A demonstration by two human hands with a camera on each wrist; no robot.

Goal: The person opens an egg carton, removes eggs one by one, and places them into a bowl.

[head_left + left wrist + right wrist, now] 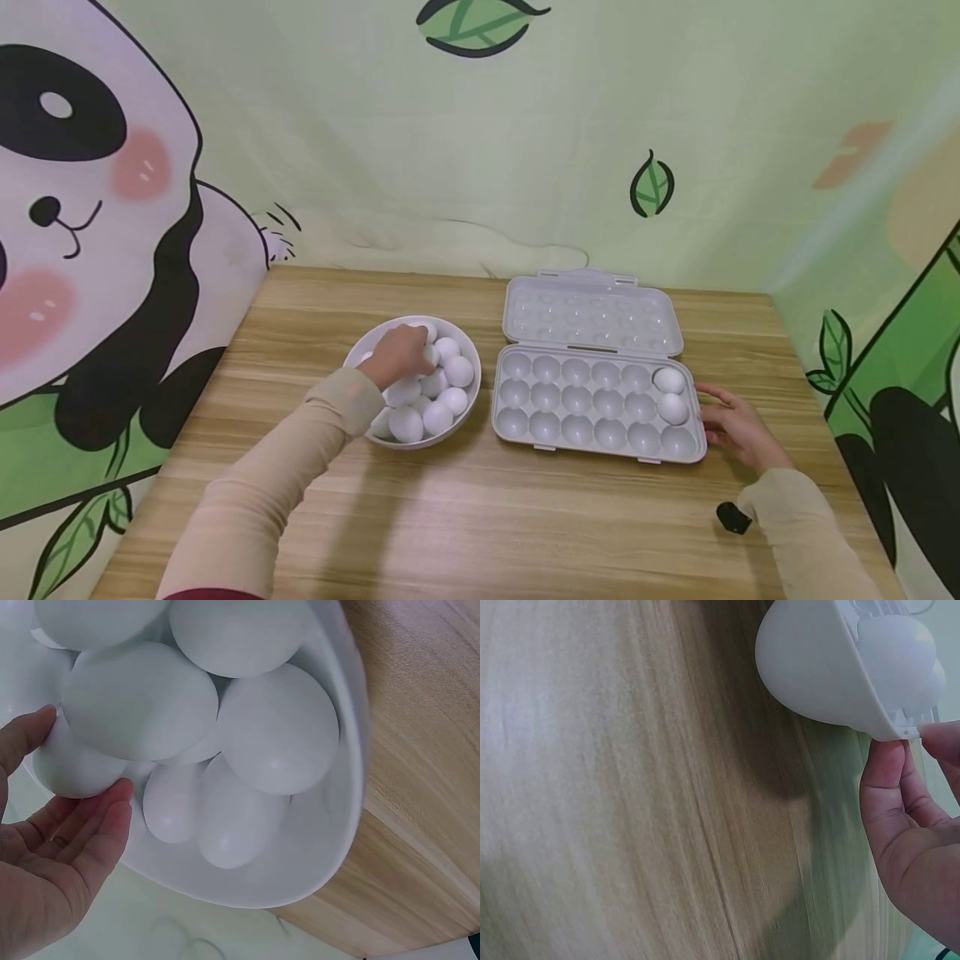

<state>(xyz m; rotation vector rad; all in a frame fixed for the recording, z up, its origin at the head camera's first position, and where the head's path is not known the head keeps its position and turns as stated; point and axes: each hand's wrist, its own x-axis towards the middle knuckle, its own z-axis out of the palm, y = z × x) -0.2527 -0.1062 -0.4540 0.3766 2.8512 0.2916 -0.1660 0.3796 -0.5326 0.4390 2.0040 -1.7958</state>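
Note:
A white bowl (477,379) heaped with white eggs (459,372) stands at the left middle of the table. My left hand (403,354) reaches into its far side. In the left wrist view, the thumb and fingers curl round one egg (79,766) by the bowl's wall, among the others. To the right lies an open grey-white egg box (576,398). Two eggs sit in its rightmost column, one in the back cup (670,381) and one in the middle cup (672,408). My right hand (738,429) pinches the box's right edge, thumb above and fingers below.
The hinged lid (592,317) of the egg box lies folded back toward the wall. A black object (733,517) shows at the right wrist. Behind the wooden table (450,525) hangs a green cloth (360,150) with a panda and leaves on it.

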